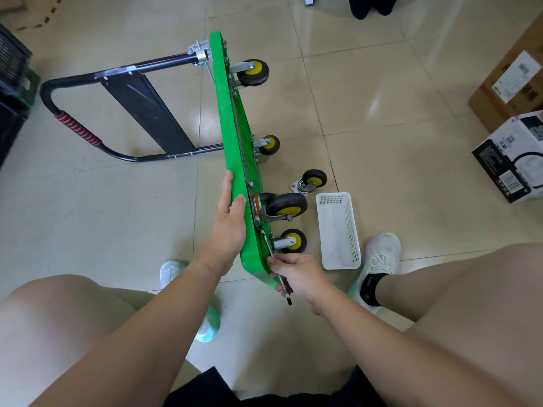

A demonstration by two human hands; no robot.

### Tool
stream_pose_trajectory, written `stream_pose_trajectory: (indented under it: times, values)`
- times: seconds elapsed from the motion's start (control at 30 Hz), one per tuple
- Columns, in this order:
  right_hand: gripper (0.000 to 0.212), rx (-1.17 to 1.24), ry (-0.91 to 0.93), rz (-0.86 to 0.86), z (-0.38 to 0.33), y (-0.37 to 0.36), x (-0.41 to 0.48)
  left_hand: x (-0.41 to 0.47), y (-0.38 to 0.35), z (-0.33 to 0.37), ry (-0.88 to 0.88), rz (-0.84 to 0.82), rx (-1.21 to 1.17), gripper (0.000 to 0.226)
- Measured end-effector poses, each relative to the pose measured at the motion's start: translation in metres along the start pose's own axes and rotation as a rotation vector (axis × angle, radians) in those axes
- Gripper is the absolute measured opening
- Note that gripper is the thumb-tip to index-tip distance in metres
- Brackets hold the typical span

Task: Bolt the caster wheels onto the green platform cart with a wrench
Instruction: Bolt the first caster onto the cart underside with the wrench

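Observation:
The green platform cart [227, 118] stands on its side edge on the floor, its underside facing right. Several black-and-yellow caster wheels stick out from it; the nearest large one [286, 204] sits just above a smaller one [292, 240]. One loose caster [311, 181] lies on the tiles beside the cart. My left hand [230, 218] grips the cart's upper edge and steadies it. My right hand [296, 274] holds a slim metal wrench [282, 277], whose head reaches up to the underside near the lowest wheel. The bolt itself is hidden.
A white perforated basket [338, 230] lies on the floor right of the cart. The cart's black folding handle [88, 113] with a red grip stretches left. Cardboard boxes [511, 154] stand at the right. My feet in white shoes [380, 259] flank the cart's near end.

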State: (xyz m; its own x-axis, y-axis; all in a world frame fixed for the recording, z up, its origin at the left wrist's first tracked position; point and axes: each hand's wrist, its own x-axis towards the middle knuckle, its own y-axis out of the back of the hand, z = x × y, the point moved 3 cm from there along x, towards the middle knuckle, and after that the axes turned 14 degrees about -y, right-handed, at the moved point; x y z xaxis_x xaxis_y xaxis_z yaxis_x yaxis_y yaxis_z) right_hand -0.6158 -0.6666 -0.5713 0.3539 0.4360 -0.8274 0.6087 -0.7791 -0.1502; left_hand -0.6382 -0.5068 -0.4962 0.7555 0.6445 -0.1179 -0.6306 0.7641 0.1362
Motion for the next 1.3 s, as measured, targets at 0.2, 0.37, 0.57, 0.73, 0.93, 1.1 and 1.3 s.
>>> stream_pose_trajectory:
  times: [0.2, 0.37, 0.57, 0.73, 0.93, 1.1, 1.3]
  values:
    - [0.033, -0.046, -0.019, -0.005, -0.001, 0.003, 0.007, -0.001, 0.001, 0.000, -0.008, 0.009, 0.003, 0.054]
    - [0.031, -0.077, -0.015, 0.016, 0.003, 0.002, 0.022, 0.002, 0.002, -0.001, -0.010, -0.005, -0.010, 0.052]
    - [0.033, -0.127, 0.002, 0.054, 0.005, 0.003, 0.047, 0.001, 0.001, 0.001, -0.001, -0.026, -0.014, 0.051]
    - [0.035, -0.212, 0.012, 0.076, -0.004, 0.006, 0.060, 0.002, 0.003, 0.000, -0.002, -0.027, 0.004, 0.051]
    - [0.033, -0.264, 0.027, 0.093, -0.008, 0.009, 0.062, 0.001, 0.003, 0.000, 0.002, -0.024, 0.013, 0.052]
    - [0.034, -0.295, 0.038, 0.114, -0.006, 0.026, 0.042, 0.001, 0.003, 0.001, -0.001, -0.019, 0.027, 0.054]
    - [0.033, -0.270, 0.019, 0.090, 0.000, 0.021, 0.022, 0.002, 0.002, -0.002, -0.003, 0.009, 0.028, 0.054]
